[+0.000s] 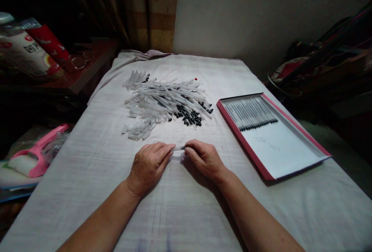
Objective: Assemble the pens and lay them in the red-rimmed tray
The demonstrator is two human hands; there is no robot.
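Note:
Between my two hands, low over the cloth, lies a clear pen (179,148) with a dark part near its right end. My left hand (151,163) is closed around the pen's left portion. The fingertips of my right hand (205,158) pinch its dark right end; exactly what they cover is hidden. Beyond my hands spreads a heap of clear pen barrels (162,97). Small black pen parts (188,115) lie at the heap's near right side, and short clear caps (140,129) form a small group at its near left.
To the right, a shallow pink-edged box (244,143) holds a row of pens (251,112). A tiny red piece (196,79) lies behind the heap. A side table (87,70) on the left carries a large jar (27,52). A pink-handled object (39,151) sits below it.

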